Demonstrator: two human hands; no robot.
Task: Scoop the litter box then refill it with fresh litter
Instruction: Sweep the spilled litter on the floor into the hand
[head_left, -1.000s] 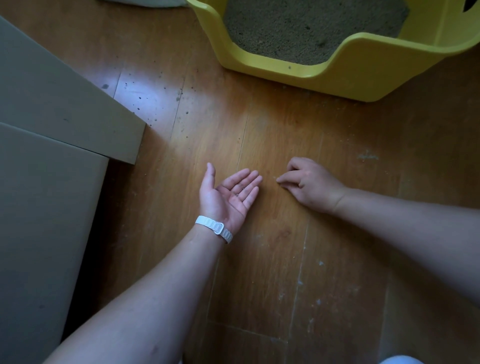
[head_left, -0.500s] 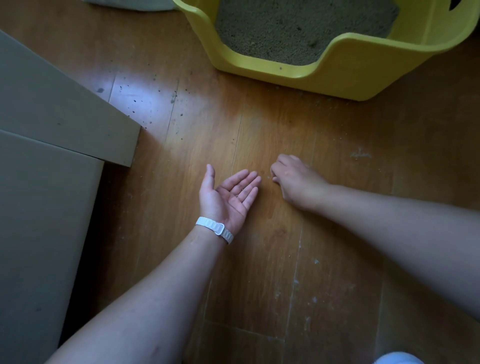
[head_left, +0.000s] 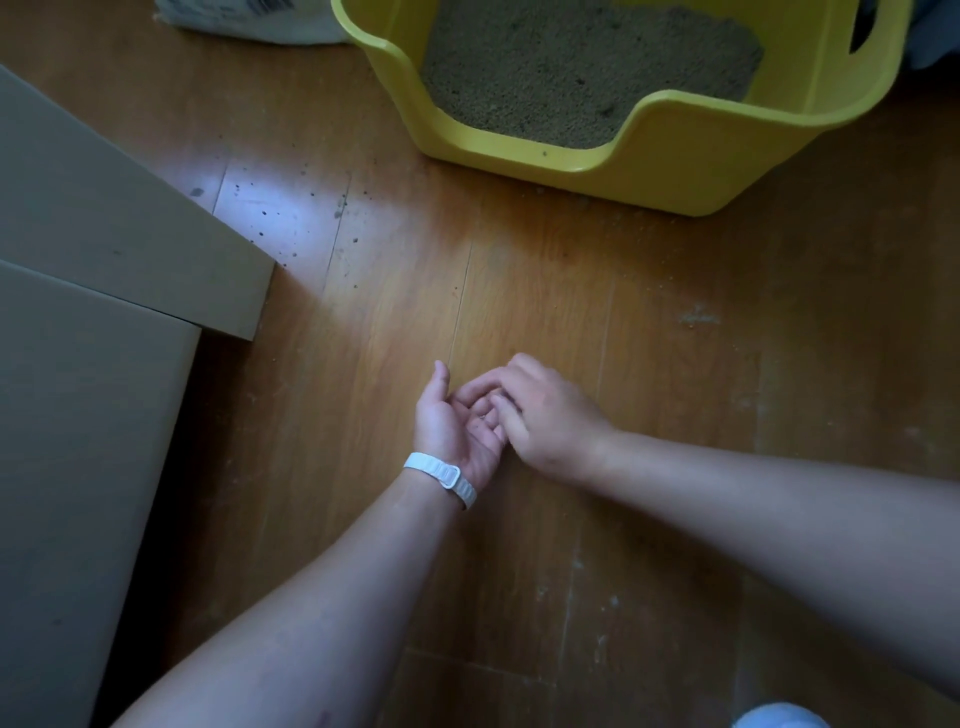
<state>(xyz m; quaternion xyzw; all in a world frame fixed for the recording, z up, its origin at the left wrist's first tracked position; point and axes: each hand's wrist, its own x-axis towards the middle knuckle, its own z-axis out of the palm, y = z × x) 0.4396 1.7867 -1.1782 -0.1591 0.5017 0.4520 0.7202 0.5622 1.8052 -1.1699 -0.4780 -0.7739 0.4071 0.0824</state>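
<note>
Wooden floor (head_left: 545, 291) with scattered grains; yellow litter box (head_left: 675, 166) at top, rim cut off.
Right hand (head_left: 545, 415), previously apart, now reaches fingertips into cupped, palm-up left hand (head_left: 457, 421); contents hidden.

The wooden plank floor (head_left: 545, 291) is showing a glossy sheen; the yellow litter box (head_left: 691, 161) is looking like smooth plastic, its grey litter (head_left: 571, 67) grainy and matt; the cardboard boxes (head_left: 93, 415) are looking dull.
</note>
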